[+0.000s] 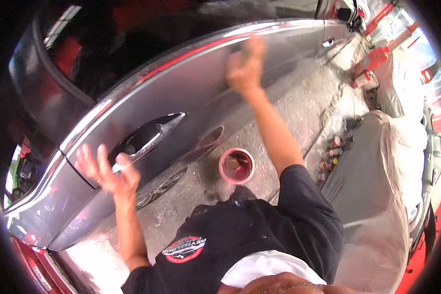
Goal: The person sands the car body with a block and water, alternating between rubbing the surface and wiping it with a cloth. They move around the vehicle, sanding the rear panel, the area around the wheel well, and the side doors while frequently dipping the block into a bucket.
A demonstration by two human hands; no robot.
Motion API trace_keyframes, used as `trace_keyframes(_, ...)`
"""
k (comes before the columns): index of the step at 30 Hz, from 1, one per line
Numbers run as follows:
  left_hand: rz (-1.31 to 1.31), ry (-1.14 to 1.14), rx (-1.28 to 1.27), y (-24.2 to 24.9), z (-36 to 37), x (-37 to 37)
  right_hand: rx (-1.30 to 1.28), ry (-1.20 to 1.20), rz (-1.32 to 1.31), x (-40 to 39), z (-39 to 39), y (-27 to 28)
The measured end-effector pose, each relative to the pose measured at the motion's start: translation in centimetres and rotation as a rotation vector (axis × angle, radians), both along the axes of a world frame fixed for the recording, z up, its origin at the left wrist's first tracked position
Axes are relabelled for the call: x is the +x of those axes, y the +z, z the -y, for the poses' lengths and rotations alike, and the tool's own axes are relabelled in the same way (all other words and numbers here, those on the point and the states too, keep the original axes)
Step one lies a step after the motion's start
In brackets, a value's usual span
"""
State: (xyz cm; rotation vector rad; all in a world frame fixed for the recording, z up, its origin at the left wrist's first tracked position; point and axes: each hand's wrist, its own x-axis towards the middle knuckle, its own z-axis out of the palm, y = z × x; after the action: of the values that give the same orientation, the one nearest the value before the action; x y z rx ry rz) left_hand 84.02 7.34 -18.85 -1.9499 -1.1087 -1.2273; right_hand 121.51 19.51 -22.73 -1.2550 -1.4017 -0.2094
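A grey car door (pixel 191 88) with a dull, matte-looking surface fills the view in front of me. My left hand (pixel 110 171) has its fingers spread, with nothing in it, beside the dark door handle recess (pixel 144 134) and close to the door's rear seam. Farther along the panel, my right hand (pixel 246 71) is over the upper part of the door, just below the chrome window trim (pixel 201 46). Motion smears its fingers, and I cannot tell whether it holds anything.
A pink-rimmed bucket (pixel 236 166) with murky contents stands on the stained floor (pixel 299 98) between me and the car. Behind me on the right is a sheet-covered shape (pixel 367 191), with several small bottles (pixel 330 159) beside it. Red equipment (pixel 377 59) stands farther off.
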Motion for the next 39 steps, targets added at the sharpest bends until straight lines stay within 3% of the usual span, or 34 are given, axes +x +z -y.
trace_keyframes(2,-0.103,0.172,-0.109,-0.2,2.1,-6.0,-0.026,-0.279,-0.307,6.7,-4.5,0.0)
trace_keyframes(4,-0.229,0.246,-0.158,0.3,2.6,-9.4,-0.102,-0.373,-0.498,4.8,-4.5,1.2)
trace_keyframes(5,-0.280,0.269,-0.184,0.9,2.4,-10.1,-0.075,-0.222,-0.346,0.0,-1.6,2.1)
trace_keyframes(7,-0.316,0.220,-0.163,1.1,1.0,-9.7,-0.035,-0.098,0.043,-10.3,2.8,-1.7)
trace_keyframes(8,-0.404,0.264,-0.160,1.2,0.6,-9.4,-0.033,-0.109,0.035,-10.1,3.8,-2.6)
trace_keyframes(10,-0.535,0.324,-0.129,1.2,-0.3,-9.8,-0.075,0.178,0.268,-8.4,4.7,-4.5)
trace_keyframes(11,-0.540,0.326,-0.110,0.9,-0.5,-10.0,0.049,-0.015,0.291,-3.6,2.7,-5.1)
trace_keyframes(12,-0.531,0.317,-0.095,0.9,-0.8,-9.9,-0.044,-0.154,0.072,1.1,1.2,-4.4)
trace_keyframes(13,-0.514,0.310,-0.100,0.7,-1.0,-9.8,-0.076,-0.157,-0.434,5.9,-0.7,-3.4)
trace_keyframes(16,-0.501,0.313,-0.086,0.7,-1.3,-9.6,-0.093,-0.364,-0.584,8.1,-3.5,-3.8)
trace_keyframes(19,-0.497,0.341,-0.080,0.2,-1.1,-9.5,0.039,-0.137,-0.070,-7.4,3.1,-6.0)
trace_keyframes(20,-0.495,0.335,-0.082,0.1,-1.0,-9.4,0.047,-0.157,-0.074,-7.4,4.4,-6.2)
trace_keyframes(22,-0.506,0.333,-0.089,0.4,-1.0,-9.6,-0.240,0.095,0.159,-6.8,5.5,-5.9)
trace_keyframes(24,-0.517,0.352,-0.085,0.5,-1.1,-9.5,0.071,-0.102,-0.322,3.4,-0.7,-7.6)
trace_keyframes(25,-0.518,0.364,-0.091,0.4,-1.0,-9.4,-0.090,-0.172,-0.694,8.5,-0.4,-2.9)
trace_keyframes(26,-0.513,0.351,-0.074,0.3,-1.2,-9.6,-0.186,-0.332,-0.816,13.9,-3.7,-3.9)
trace_keyframes(27,-0.515,0.350,-0.068,0.4,-1.5,-9.6,-0.184,-0.514,-0.600,16.8,-6.7,-6.7)
trace_keyframes(29,-0.499,0.366,-0.088,0.0,-1.1,-9.7,-0.218,-0.554,-0.486,10.8,-4.1,-3.8)
trace_keyframes(31,-0.484,0.400,-0.113,0.0,-1.1,-9.6,-0.046,-0.292,-0.079,-2.1,0.4,-3.5)
trace_keyframes(32,-0.480,0.448,-0.181,0.0,-0.9,-9.6,-0.170,0.046,0.029,-8.8,2.8,-4.0)
trace_keyframes(33,-0.476,0.379,-0.117,0.2,-1.1,-9.5,-0.188,0.118,0.027,-10.4,3.6,-2.4)
trace_keyframes(34,-0.469,0.417,-0.189,0.2,-0.8,-9.8,-0.248,0.291,0.299,-11.7,4.6,-0.4)
trace_keyframes(35,-0.454,0.369,-0.166,0.0,-1.0,-10.2,-0.283,0.456,0.580,-12.5,5.4,0.4)
trace_keyframes(37,-0.421,0.351,-0.149,-0.1,-1.0,-10.2,0.017,0.242,0.503,-6.5,2.4,-0.1)
trace_keyframes(38,-0.409,0.364,-0.143,-0.2,-1.0,-10.1,-0.022,0.234,0.552,-2.4,0.8,-1.3)
trace_keyframes(39,-0.392,0.376,-0.162,-0.4,-0.9,-10.1,0.099,0.265,0.681,1.1,-0.6,-1.3)
